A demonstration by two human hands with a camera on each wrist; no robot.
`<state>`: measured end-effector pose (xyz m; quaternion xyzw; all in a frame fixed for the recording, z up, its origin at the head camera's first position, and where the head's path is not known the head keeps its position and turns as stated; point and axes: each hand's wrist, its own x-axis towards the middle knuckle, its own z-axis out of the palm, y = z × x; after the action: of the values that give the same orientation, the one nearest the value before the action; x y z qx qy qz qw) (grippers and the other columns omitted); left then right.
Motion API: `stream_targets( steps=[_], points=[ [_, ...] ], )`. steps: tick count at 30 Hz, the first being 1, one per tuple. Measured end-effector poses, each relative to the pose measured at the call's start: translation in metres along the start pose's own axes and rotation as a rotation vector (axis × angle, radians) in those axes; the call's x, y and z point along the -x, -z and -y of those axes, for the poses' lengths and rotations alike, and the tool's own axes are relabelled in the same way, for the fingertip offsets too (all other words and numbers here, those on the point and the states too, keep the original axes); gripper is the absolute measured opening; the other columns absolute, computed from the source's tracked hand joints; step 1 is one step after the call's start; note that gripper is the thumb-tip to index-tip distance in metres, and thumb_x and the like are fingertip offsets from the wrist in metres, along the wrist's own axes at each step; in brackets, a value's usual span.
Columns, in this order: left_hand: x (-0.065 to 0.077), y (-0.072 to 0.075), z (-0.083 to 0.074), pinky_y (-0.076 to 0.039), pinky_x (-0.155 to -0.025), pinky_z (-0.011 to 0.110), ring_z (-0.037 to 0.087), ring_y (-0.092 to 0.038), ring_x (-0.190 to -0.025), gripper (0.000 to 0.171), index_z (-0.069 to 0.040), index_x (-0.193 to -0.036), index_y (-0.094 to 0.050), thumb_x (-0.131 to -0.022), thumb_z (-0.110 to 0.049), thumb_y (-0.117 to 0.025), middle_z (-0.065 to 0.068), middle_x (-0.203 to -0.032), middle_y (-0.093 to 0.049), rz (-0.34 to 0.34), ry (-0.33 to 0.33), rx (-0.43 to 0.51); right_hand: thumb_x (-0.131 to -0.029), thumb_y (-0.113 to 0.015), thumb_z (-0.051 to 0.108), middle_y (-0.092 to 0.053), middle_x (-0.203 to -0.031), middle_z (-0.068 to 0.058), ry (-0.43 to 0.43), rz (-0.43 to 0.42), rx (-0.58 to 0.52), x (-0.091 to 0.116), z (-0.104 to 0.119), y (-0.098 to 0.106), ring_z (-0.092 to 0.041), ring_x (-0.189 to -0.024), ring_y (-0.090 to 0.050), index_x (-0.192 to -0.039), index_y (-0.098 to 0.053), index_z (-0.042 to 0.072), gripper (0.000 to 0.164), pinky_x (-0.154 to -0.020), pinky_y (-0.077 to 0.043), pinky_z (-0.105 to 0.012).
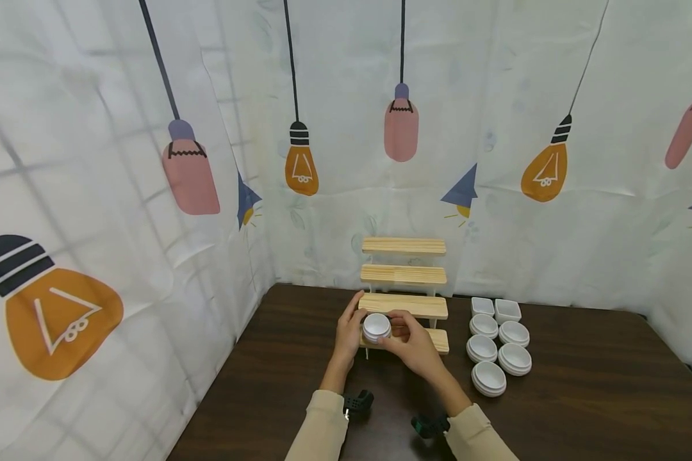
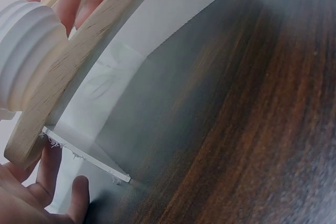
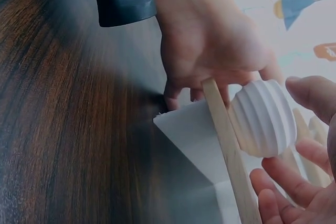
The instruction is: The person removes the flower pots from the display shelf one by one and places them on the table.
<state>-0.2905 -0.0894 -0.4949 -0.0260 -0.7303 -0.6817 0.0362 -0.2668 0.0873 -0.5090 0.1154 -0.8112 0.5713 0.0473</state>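
A small white ribbed bowl sits on the lowest step of a wooden tiered stand, near its left end. In the right wrist view the ribbed wall of the bowl stands against the board. My right hand pinches the bowl from the right, thumb at its near side and fingers behind. On the other side, my left hand has its fingers stretched along the bowl's left side and the step's end. In the left wrist view, left fingers show past the board's end.
Right of the stand, several white round bowls stand in two columns on the dark wood table. Two square white dishes are at their back. A printed cloth hangs behind the table and along its left side.
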Motion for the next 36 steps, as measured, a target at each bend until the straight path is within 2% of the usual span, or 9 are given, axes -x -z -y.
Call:
stream_targets(
  steps=[1,4,5,6,9,13,22,30,36],
  points=[
    [0.000,0.000,0.000,-0.042,-0.083,0.032,0.013,-0.051,-0.079,0.048,-0.026,-0.153,-0.050,-0.106,-0.018,-0.050,0.013,-0.117,-0.069,-0.001,-0.002,0.002,-0.086,-0.084,0.028,-0.069,-0.122,-0.008,0.001,-0.003,0.008,-0.001,-0.001,-0.001,-0.022,-0.105,-0.064,-0.135,-0.062,0.020,0.054,-0.093,-0.051,-0.044],
    [0.000,-0.001,0.001,-0.045,-0.101,0.043,0.023,-0.059,-0.113,0.048,-0.025,-0.153,-0.050,-0.106,-0.019,-0.050,0.013,-0.140,-0.062,-0.003,-0.017,0.000,-0.085,-0.085,0.028,-0.069,-0.120,-0.007,0.000,-0.006,0.013,-0.002,0.000,-0.002,-0.019,-0.102,-0.064,-0.135,-0.062,0.019,0.055,-0.090,-0.052,-0.038],
    [0.001,-0.001,0.001,-0.043,-0.106,0.048,0.028,-0.056,-0.124,0.048,-0.025,-0.153,-0.050,-0.106,-0.019,-0.050,0.013,-0.147,-0.058,-0.001,-0.021,0.003,-0.085,-0.085,0.027,-0.069,-0.120,-0.008,0.000,-0.005,0.010,-0.002,0.001,-0.003,-0.019,-0.101,-0.064,-0.135,-0.062,0.018,0.056,-0.089,-0.052,-0.037],
    [0.001,-0.001,0.001,-0.039,-0.113,0.054,0.031,-0.049,-0.138,0.048,-0.025,-0.153,-0.050,-0.106,-0.019,-0.050,0.011,-0.155,-0.051,0.000,-0.026,0.004,-0.085,-0.085,0.026,-0.069,-0.120,-0.008,0.001,-0.006,0.008,-0.002,0.002,-0.003,-0.018,-0.100,-0.064,-0.134,-0.062,0.017,0.056,-0.088,-0.053,-0.035],
    [0.001,-0.002,0.002,-0.030,-0.118,0.063,0.036,-0.032,-0.153,0.048,-0.026,-0.154,-0.049,-0.106,-0.019,-0.049,0.009,-0.164,-0.039,0.006,-0.033,0.012,-0.084,-0.086,0.023,-0.069,-0.119,-0.009,0.002,-0.008,0.001,-0.002,0.005,-0.004,-0.018,-0.098,-0.066,-0.134,-0.062,0.016,0.056,-0.084,-0.054,-0.031],
    [0.001,-0.002,0.002,-0.031,-0.118,0.062,0.034,-0.036,-0.150,0.048,-0.026,-0.153,-0.049,-0.106,-0.019,-0.049,0.009,-0.164,-0.040,0.002,-0.032,0.017,-0.083,-0.086,0.022,-0.070,-0.117,-0.011,0.018,-0.028,0.021,-0.004,0.005,-0.007,-0.019,-0.096,-0.067,-0.131,-0.063,0.013,0.054,-0.080,-0.055,-0.030],
    [0.002,-0.002,0.000,-0.037,-0.110,0.054,0.030,-0.046,-0.131,0.048,-0.026,-0.153,-0.051,-0.105,-0.019,-0.050,0.009,-0.159,-0.046,-0.010,-0.021,0.009,-0.081,-0.088,0.029,-0.071,-0.112,-0.009,0.008,-0.102,0.075,-0.006,0.002,-0.016,-0.017,-0.090,-0.064,-0.124,-0.066,0.012,0.051,-0.076,-0.052,-0.032],
    [0.002,-0.003,0.000,-0.038,-0.108,0.050,0.029,-0.048,-0.128,0.047,-0.025,-0.152,-0.051,-0.105,-0.019,-0.051,0.009,-0.157,-0.048,-0.022,-0.022,-0.001,-0.082,-0.087,0.029,-0.072,-0.111,-0.007,0.013,-0.119,0.102,-0.007,0.000,-0.018,-0.017,-0.091,-0.065,-0.123,-0.067,0.013,0.048,-0.078,-0.052,-0.034],
    [-0.015,-0.004,0.026,-0.038,-0.097,0.043,0.026,-0.052,-0.114,0.048,-0.030,-0.154,-0.048,-0.106,-0.024,-0.049,0.008,-0.155,-0.049,-0.024,-0.008,-0.025,-0.082,-0.087,0.026,-0.072,-0.112,-0.009,0.015,-0.108,0.093,-0.006,-0.001,-0.017,-0.017,-0.090,-0.065,-0.123,-0.066,0.011,0.049,-0.076,-0.052,-0.031]
  ],
)
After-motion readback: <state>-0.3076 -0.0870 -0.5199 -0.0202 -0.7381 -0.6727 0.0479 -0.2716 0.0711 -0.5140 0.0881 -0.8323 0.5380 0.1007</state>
